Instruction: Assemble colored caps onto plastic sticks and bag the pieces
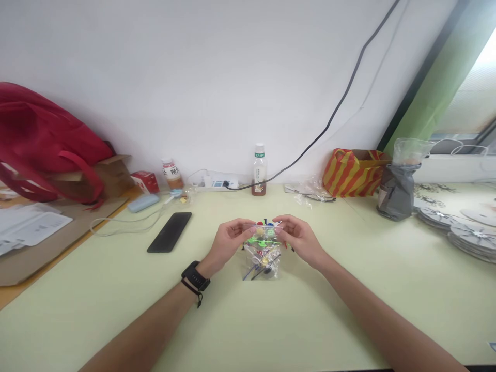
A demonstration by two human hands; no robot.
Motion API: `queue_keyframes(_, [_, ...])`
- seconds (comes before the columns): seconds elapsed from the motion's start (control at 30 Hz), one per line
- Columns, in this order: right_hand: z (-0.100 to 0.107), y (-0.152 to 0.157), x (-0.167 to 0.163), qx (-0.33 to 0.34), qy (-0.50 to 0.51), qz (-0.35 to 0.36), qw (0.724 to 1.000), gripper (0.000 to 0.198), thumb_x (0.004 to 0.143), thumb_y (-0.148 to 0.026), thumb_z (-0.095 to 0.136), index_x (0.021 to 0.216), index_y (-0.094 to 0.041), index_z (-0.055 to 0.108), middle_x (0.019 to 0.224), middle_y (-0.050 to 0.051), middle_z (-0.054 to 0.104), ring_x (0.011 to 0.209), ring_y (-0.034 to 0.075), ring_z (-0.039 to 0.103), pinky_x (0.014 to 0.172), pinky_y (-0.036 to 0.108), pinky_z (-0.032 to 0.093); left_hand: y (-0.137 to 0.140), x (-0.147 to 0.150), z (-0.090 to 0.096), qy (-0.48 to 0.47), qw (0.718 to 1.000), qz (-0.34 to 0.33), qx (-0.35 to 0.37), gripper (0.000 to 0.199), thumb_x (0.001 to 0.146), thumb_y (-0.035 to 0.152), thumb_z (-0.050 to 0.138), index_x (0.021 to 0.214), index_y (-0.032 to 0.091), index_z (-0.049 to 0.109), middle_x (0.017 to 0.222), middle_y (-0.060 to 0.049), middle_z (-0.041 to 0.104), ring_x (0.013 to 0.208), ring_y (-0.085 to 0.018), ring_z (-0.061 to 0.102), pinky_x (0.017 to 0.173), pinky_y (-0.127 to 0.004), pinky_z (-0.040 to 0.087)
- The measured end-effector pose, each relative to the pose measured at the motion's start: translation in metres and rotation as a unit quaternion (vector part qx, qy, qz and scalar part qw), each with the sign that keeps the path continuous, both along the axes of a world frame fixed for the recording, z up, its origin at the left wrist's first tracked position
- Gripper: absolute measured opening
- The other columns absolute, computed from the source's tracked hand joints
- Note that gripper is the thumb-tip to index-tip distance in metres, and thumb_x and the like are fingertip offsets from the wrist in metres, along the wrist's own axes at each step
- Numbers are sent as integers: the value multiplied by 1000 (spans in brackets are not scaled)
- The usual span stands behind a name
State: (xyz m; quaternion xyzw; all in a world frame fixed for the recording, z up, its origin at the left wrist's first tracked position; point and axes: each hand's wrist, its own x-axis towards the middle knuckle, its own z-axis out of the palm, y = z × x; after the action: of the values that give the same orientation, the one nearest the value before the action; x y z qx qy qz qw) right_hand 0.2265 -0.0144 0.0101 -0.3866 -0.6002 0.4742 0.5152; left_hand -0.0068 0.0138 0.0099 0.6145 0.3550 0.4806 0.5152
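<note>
A clear plastic bag [261, 262] with small colourful pieces inside hangs or stands between my hands, over the pale green table. My left hand [232, 240] pinches the bag's upper left edge between thumb and fingers. At the upper right edge, my right hand [298, 238] grips it the same way. Green, yellow, white and dark thin parts show through the plastic. More red, blue and green bits appear around the top edge; whether they are inside the bag or behind it I cannot tell. A black watch [196, 275] is on my left wrist.
Left of my hands lies a black phone [169, 232], with a white cable [127, 233] beyond it. Along the wall stand a drink bottle [259, 173], a power strip [220, 182] and a striped bag [352, 173]. Stacked grey discs [475, 240] lie at right, a red backpack [50, 139] at left.
</note>
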Motion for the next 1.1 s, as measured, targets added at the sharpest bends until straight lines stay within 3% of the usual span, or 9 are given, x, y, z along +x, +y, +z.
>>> queue_keyframes(0.17, [-2, 2, 3, 4, -7, -6, 1000, 39, 86, -50, 74, 111, -21, 68, 81, 2, 63, 66, 16, 58, 51, 27, 45, 0, 1, 0, -6, 1000, 8, -13, 31, 76, 38, 88, 94, 15, 79, 99, -10, 80, 91, -23, 73, 81, -31, 59])
queue_keyframes(0.37, [1, -1, 1, 16, -35, -8, 999, 35, 88, -48, 73, 107, -20, 69, 83, 3, 66, 69, 15, 58, 59, 28, 47, 2, 0, -2, 3, 1000, 25, -7, 29, 79, 41, 85, 91, 14, 79, 88, -7, 78, 81, -18, 71, 73, -26, 57])
queue_keyframes(0.5, [5, -3, -2, -21, -29, 14, 999, 37, 82, -48, 79, 104, -19, 70, 87, 4, 69, 74, 16, 60, 65, 29, 46, 4, 0, -5, 10, 999, 38, 6, 29, 80, 41, 84, 90, 14, 79, 86, -7, 78, 77, -17, 69, 70, -25, 57])
queue_keyframes(0.6, [5, -2, -2, -51, -11, 20, 998, 37, 79, -51, 80, 93, -18, 71, 81, 3, 68, 70, 15, 57, 62, 28, 44, 4, -1, -4, 15, 1000, 22, 8, 29, 82, 41, 83, 93, 14, 79, 90, -8, 78, 80, -17, 71, 71, -25, 57])
queue_keyframes(0.77, [0, 1, 1, -62, -4, -4, 998, 40, 78, -54, 81, 91, -18, 70, 75, 1, 63, 63, 14, 51, 57, 27, 40, 4, -6, 0, 21, 999, -37, 4, 35, 77, 36, 87, 104, 15, 79, 96, -10, 79, 84, -19, 72, 75, -27, 59])
queue_keyframes(0.93, [1, 0, -1, -59, 0, -2, 998, 40, 78, -55, 80, 89, -18, 70, 72, 0, 61, 63, 13, 50, 57, 27, 38, 8, -8, -2, 37, 999, -8, 15, 29, 77, 37, 87, 94, 14, 80, 81, -7, 77, 72, -16, 69, 67, -25, 57])
queue_keyframes(1.1, [2, 0, -2, -54, 6, -4, 999, 39, 77, -54, 81, 89, -18, 72, 71, 0, 62, 62, 13, 50, 56, 26, 38, 11, -10, -5, 52, 998, -5, 22, 27, 77, 38, 87, 89, 14, 81, 84, -7, 78, 75, -17, 70, 70, -26, 57])
